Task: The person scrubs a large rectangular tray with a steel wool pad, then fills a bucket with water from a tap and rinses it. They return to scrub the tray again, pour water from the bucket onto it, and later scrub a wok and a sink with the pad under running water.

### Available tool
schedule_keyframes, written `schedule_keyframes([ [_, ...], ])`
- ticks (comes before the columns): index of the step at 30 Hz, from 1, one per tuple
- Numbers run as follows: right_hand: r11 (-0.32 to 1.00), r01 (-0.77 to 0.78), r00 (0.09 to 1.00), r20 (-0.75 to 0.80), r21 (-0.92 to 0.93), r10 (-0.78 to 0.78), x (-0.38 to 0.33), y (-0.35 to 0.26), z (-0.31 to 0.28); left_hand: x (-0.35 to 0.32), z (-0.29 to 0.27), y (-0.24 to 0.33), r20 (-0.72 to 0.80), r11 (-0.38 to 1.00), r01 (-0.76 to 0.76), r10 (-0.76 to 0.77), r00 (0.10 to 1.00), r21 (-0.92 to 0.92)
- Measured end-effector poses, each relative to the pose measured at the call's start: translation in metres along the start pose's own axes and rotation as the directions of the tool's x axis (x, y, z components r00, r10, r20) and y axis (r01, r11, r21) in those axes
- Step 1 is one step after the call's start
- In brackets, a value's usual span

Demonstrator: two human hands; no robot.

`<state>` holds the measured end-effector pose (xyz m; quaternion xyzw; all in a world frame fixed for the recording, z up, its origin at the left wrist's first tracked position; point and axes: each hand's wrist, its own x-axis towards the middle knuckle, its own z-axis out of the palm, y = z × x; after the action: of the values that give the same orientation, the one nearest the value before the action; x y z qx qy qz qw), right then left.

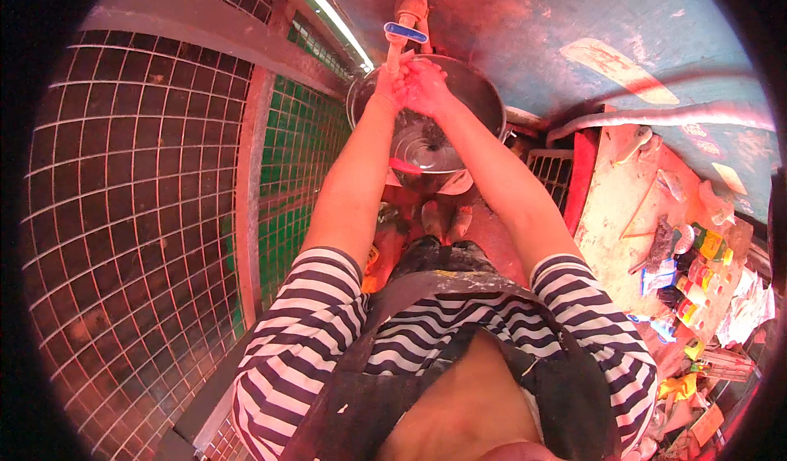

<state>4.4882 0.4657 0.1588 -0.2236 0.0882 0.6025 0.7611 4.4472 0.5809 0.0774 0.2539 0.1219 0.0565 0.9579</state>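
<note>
Just below the tap [403, 39] with its blue lever, my two hands meet over a large round metal bucket [497, 104]. My left hand [392, 86] lies against my right hand [426, 89], palms and fingers touching. The fingers look loosely bent and apart, and no object shows between them. My hands partly cover the tap's mouth, so I cannot tell how much water runs. Water [426, 143] stands in the bucket, its surface rippled. Something red [405, 166] lies at the near rim.
On the left stands a wire mesh panel [147, 174] with a green part [287, 182] behind it. A blue-painted wall [525, 18] carries a pale hose [656, 117]. To the right, a cluttered board [611, 207] holds bottles [697, 281] and tools. My feet [447, 219] are near the bucket.
</note>
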Motion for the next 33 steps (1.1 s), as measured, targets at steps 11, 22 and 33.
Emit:
schedule_keyframes([
  [11, -0.349, 0.37, 0.818, 0.48, -0.861, -0.316, 0.038, -0.006, -0.016, -0.071, 0.073, 0.023, 0.175, -0.354, 0.346, 0.873, 0.454, 0.869],
  [22, -0.656, -0.518, 0.845, -0.211, -0.549, -0.491, -0.09, -0.087, -0.074, -0.142, 0.043, 0.03, -0.584, 0.407, 0.443, 0.348, 0.733, 0.799],
  [33, -0.802, 0.289, 0.948, 0.274, -0.523, 0.163, -0.045, 0.059, -0.078, -0.223, 0.133, 0.021, -0.341, 0.151, 0.353, 0.744, 0.574, 0.923],
])
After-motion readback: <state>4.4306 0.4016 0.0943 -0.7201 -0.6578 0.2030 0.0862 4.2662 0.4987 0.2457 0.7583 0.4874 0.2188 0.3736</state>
